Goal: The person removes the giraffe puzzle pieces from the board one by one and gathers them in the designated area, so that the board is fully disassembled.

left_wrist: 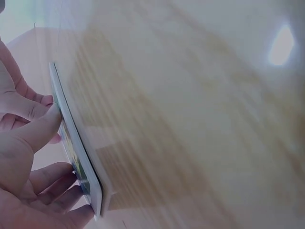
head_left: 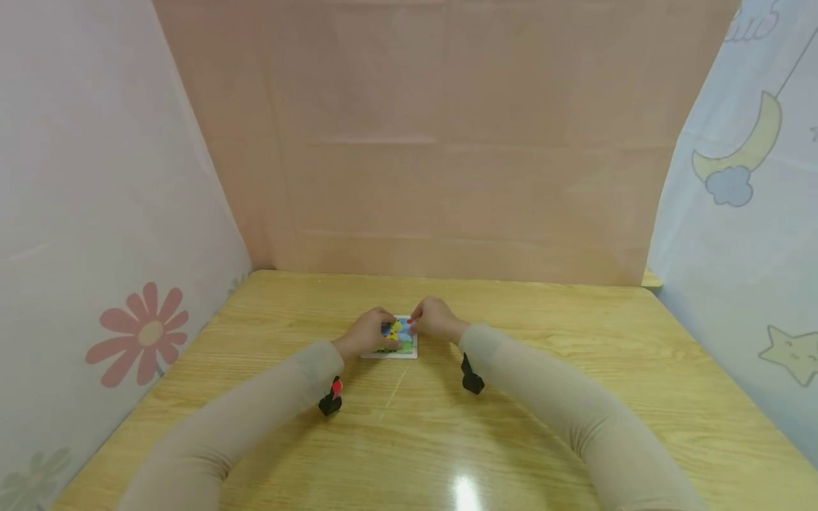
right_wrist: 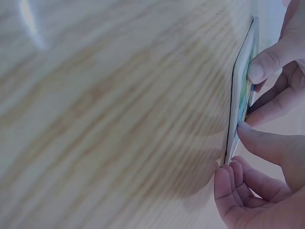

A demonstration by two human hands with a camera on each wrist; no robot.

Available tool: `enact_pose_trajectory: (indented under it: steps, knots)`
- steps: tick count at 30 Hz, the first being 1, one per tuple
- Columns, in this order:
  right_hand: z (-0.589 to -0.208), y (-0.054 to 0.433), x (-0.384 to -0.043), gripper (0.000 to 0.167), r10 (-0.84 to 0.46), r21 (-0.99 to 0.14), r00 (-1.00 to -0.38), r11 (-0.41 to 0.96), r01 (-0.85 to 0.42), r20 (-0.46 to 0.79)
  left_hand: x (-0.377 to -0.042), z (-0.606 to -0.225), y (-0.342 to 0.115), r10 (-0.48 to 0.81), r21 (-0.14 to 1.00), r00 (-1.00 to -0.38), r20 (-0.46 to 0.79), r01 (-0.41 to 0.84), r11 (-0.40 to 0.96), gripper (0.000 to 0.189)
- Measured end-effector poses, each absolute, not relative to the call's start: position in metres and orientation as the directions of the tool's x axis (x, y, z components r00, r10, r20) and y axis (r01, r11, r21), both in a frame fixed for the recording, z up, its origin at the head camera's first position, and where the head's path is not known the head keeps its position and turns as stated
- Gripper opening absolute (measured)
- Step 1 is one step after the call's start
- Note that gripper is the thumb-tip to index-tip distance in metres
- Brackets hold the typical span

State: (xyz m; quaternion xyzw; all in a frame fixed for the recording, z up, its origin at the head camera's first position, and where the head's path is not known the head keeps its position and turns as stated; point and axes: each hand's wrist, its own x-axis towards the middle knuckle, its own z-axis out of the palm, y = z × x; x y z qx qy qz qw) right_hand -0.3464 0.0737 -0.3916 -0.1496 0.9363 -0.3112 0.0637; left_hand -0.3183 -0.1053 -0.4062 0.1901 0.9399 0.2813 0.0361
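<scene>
A small flat puzzle board (head_left: 405, 348) with a white border lies on the table, its picture showing a yellow giraffe-like figure, blue sky and green ground. My left hand (head_left: 367, 333) rests over its left side, thumb and fingers spread across the picture. In the left wrist view, the left fingers (left_wrist: 59, 183) touch the top face. At the upper right corner, my right hand (head_left: 437, 319) pinches the board's edge. The right wrist view has the right thumb (right_wrist: 262, 143) on the face and the other fingers bent round the edge. Both hands hide parts of the picture.
The board lies on a wood-grain table (head_left: 396, 440) towards its far side. A plain tan sheet (head_left: 447, 142) hangs behind, with printed cloths (head_left: 147, 177) at left and right. Dark wrist devices (head_left: 472, 380) hang below both sleeves. A bright reflection shows near the front.
</scene>
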Motion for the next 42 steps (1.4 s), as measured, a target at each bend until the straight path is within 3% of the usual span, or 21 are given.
enact_pose_trajectory:
  steps: [22,33,42]
  knots:
    - [-0.387,0.078,-0.349,0.03,-0.269,-0.638,-0.961,0.751,-0.168,-0.063,-0.32,-0.399,-0.094,0.327,0.481,-0.944,0.044,0.307,0.821,0.051]
    - [-0.395,0.076,-0.351,0.012,-0.202,-0.682,-0.979,0.719,-0.134,-0.021,-0.318,-0.401,-0.093,0.312,0.507,-0.949,0.037,0.287,0.813,0.048]
    - [-0.394,0.071,-0.346,0.011,-0.17,-0.844,-0.984,0.534,-0.043,-0.058,-0.313,-0.402,-0.095,0.302,0.524,-0.953,0.019,0.267,0.809,0.05]
